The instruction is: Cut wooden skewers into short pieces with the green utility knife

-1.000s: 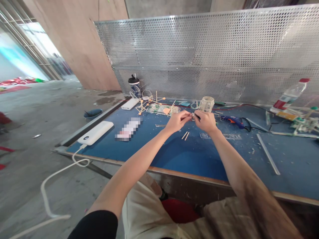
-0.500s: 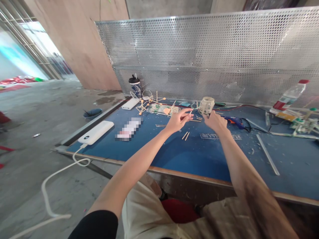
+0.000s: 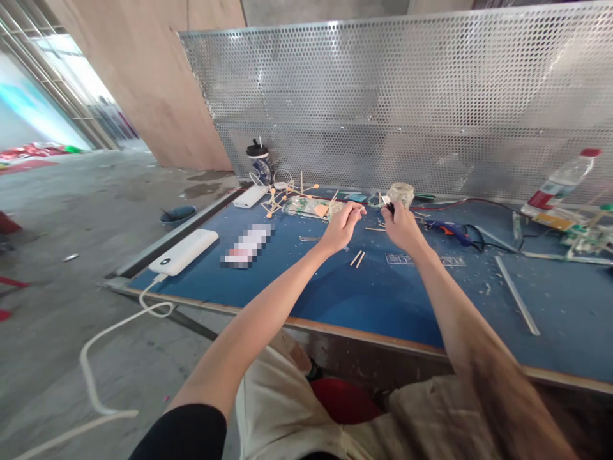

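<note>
My left hand (image 3: 345, 226) is closed in a pinch above the blue table, and what it holds is too small to name. To its right, my right hand (image 3: 398, 223) grips a small dark tool with a light blade-like tip (image 3: 387, 201), seemingly a knife. Just behind that hand stands a round, pale stick-built piece (image 3: 401, 192). Two short wooden sticks (image 3: 357, 258) lie on the table in front of my hands, and more thin sticks (image 3: 376, 229) lie between them. A clear ruler (image 3: 400, 259) lies below my right hand.
On the right are a blue glue gun (image 3: 450, 232), a clear strip (image 3: 517, 295) and a tilted bottle (image 3: 560, 182). Leftward are a white power bank (image 3: 184, 252), a lidded cup (image 3: 259, 161) and a stick model (image 3: 274, 203). A perforated metal panel (image 3: 335, 83) rises behind.
My left hand's fingers have closed from a looser, spread pose. My right hand has moved slightly left and now holds the dark tool, away from the round piece.
</note>
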Action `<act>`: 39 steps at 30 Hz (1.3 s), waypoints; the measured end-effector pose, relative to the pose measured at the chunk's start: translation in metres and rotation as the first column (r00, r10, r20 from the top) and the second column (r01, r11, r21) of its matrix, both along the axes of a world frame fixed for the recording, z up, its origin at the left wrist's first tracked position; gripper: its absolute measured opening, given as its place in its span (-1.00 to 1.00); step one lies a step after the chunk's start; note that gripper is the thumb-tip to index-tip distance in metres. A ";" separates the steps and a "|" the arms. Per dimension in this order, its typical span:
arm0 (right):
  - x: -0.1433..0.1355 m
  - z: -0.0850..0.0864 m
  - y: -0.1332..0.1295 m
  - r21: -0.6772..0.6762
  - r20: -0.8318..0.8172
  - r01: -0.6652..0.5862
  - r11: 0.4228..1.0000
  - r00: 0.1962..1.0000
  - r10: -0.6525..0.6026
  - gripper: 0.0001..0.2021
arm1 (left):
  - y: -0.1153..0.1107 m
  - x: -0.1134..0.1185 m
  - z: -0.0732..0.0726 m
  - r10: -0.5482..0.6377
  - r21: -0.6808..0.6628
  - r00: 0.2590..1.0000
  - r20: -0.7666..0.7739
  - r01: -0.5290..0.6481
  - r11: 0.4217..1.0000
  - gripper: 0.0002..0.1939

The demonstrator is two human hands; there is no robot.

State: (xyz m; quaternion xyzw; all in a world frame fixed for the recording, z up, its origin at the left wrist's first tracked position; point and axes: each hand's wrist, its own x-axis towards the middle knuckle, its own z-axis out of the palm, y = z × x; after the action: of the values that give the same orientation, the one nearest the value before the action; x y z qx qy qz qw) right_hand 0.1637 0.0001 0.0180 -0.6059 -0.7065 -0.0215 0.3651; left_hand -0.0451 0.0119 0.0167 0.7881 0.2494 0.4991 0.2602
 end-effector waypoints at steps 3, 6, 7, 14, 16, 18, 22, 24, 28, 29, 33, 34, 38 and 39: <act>-0.007 0.003 -0.007 0.058 -0.052 -0.009 0.998 0.999 0.012 -0.64 | -0.010 -0.002 0.006 0.007 0.018 1.000 -0.026 -0.006 1.000 -0.63; -0.009 0.008 -0.016 0.118 -0.086 -0.013 0.993 0.996 0.023 -0.69 | -0.024 0.001 0.013 -0.015 0.051 0.999 -0.044 0.017 0.999 -0.65; -0.008 0.011 -0.018 0.142 -0.095 -0.016 0.990 0.995 0.029 -0.69 | -0.030 0.003 0.016 -0.020 0.065 0.999 -0.043 0.023 0.998 -0.65; 0.001 0.038 -0.026 0.157 -0.029 -0.259 0.953 0.963 0.266 -0.66 | -0.070 -0.002 0.036 -0.234 0.058 0.952 -0.197 0.249 0.967 -0.70; 0.007 0.044 -0.034 0.065 0.038 -0.410 0.910 0.912 0.409 -0.71 | -0.069 -0.017 0.034 -0.344 -0.033 0.885 -0.314 0.352 0.935 -0.76; 0.013 0.045 -0.046 -0.010 0.085 -0.521 0.854 0.850 0.520 -0.74 | -0.061 -0.034 0.029 -0.428 -0.139 0.812 -0.396 0.407 0.903 -0.81; 0.017 0.033 -0.067 -0.140 0.186 -0.626 0.767 0.744 0.642 -0.81 | -0.037 -0.057 0.018 -0.616 -0.328 0.627 -0.477 0.523 0.787 -0.84; 0.012 0.020 -0.074 -0.093 0.310 -0.669 0.737 0.684 0.660 -0.85 | -0.028 -0.059 0.014 -0.695 -0.394 0.541 -0.473 0.576 0.716 -0.86; -0.004 -0.009 -0.086 -0.015 0.378 -0.775 0.632 0.580 0.721 -0.92 | -0.020 -0.057 0.002 -0.772 -0.440 0.403 -0.492 0.650 0.620 -0.85; -0.008 -0.014 -0.090 0.001 0.380 -0.790 0.613 0.568 0.730 -0.91 | -0.020 -0.057 -0.001 -0.764 -0.413 0.418 -0.492 0.660 0.627 -0.85; -0.013 -0.019 -0.100 0.010 0.540 -0.818 0.575 0.488 0.686 -0.88 | -0.021 -0.062 -0.012 -0.719 -0.304 0.495 -0.489 0.676 0.672 -0.86; -0.013 -0.017 -0.102 0.019 0.546 -0.818 0.575 0.490 0.679 -0.88 | -0.021 -0.063 -0.013 -0.717 -0.305 0.502 -0.484 0.670 0.676 -0.86; -0.016 -0.009 -0.105 -0.010 0.567 -0.820 0.573 0.467 0.678 -0.93 | -0.021 -0.064 -0.012 -0.711 -0.288 0.498 -0.497 0.678 0.676 -0.86; -0.018 -0.008 -0.105 -0.018 0.578 -0.822 0.569 0.456 0.677 -0.94 | -0.021 -0.064 -0.012 -0.710 -0.282 0.494 -0.503 0.682 0.674 -0.85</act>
State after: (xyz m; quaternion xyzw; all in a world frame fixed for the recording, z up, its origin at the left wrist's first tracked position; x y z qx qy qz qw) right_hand 0.1457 -0.1049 0.0102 -0.1420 -0.9614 -0.1150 0.2057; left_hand -0.1091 -0.0088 0.0050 0.9259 -0.0123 0.0830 0.3684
